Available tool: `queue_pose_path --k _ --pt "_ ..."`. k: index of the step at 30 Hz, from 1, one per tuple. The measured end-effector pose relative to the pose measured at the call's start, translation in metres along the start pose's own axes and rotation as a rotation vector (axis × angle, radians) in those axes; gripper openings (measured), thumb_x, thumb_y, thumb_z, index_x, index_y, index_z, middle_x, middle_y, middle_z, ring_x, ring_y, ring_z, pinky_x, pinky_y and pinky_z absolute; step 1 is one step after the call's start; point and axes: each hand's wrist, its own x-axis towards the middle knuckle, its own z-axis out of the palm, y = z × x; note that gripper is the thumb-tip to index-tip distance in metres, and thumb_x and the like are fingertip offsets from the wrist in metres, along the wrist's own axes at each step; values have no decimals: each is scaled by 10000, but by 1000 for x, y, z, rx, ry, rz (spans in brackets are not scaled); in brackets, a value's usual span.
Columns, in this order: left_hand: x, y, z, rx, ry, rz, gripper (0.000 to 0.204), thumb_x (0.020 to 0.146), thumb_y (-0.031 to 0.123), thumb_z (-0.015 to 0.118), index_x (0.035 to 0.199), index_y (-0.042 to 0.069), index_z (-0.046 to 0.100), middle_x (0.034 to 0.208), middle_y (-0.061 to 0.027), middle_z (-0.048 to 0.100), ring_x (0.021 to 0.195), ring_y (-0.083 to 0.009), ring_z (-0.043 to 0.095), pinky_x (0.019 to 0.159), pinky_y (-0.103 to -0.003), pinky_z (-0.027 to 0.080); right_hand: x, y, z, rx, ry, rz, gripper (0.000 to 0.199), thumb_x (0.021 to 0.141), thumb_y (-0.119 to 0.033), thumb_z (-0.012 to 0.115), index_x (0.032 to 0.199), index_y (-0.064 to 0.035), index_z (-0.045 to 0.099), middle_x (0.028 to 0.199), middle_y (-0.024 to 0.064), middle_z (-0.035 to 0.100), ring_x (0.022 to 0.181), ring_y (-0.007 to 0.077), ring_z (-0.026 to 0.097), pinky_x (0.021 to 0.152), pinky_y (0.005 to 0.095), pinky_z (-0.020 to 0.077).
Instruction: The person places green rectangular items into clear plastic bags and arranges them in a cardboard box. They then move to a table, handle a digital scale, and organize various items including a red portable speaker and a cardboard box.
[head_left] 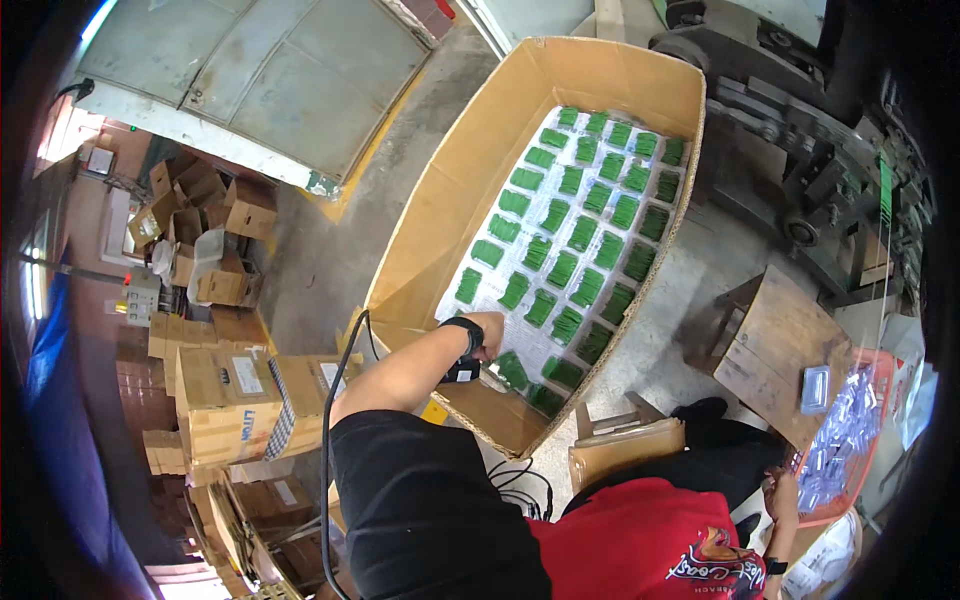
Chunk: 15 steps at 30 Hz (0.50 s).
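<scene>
My left hand (488, 335), a black band on its wrist, reaches over the near left side of a large cardboard box (420, 230). Its fingers are curled at the edge of a clear pack of green strips (512, 370), which they seem to grip; the fingertips are partly hidden. Similar green packs (581, 233) lie in rows on a whitish layer inside the box. My right hand (780, 492), also banded at the wrist, is beside an orange basket (886, 375) of clear plastic trays (835, 440). Its fingers are bent inward, and anything in them is too small to make out.
A wooden board (782, 345) with one clear tray (815, 389) on it stands right of the box. Below the box is a small stool (628, 452). Dark machinery (790, 140) fills the upper right. Stacked cartons (230, 400) and a black cable (328, 470) are at left.
</scene>
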Motion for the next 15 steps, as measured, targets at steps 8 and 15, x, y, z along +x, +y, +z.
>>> queue_pose_path --k 8,15 --pt "14 -24 11 402 -50 89 91 589 34 714 622 -12 642 570 -124 598 461 -185 545 414 -347 422 0 14 14 47 37 -33 266 712 4 518 948 -2 640 853 214 628 717 337 615 642 361 483" --pt "-58 50 -41 219 434 -24 172 660 152 603 697 -10 649 667 -156 635 621 -246 625 556 -368 481 5 29 -42 54 264 213 213 787 -56 565 983 14 609 852 240 619 765 389 599 651 451 452"
